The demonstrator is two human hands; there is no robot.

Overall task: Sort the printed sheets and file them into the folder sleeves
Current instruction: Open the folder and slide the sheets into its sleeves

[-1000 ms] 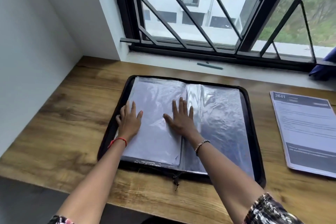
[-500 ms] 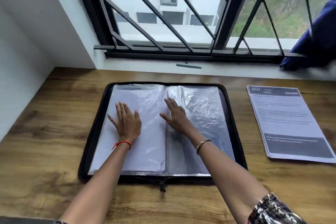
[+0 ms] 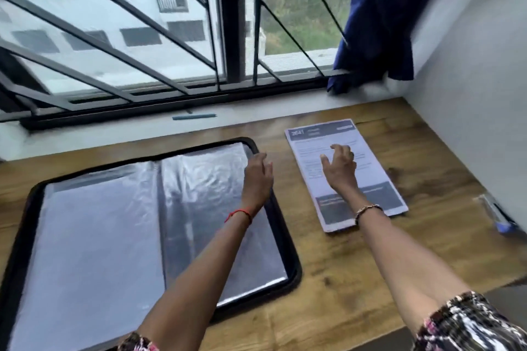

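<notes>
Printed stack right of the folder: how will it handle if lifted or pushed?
The printed sheets look thin, with no clip visible, so a lifted one will likely droop. Pushed, the stack would probably slide on the smooth wooden table and fan out.

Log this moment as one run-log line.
phase: reaching for printed sheets | left hand: open, above folder rim | right hand: open, over printed sheets | folder: open on table

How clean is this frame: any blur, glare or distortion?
Head view: motion blur smears the left hand, right hand and the sheets' print; daylight glare ripples across the sleeves; wide-angle distortion bows the window frame and tilts the desk.
</notes>
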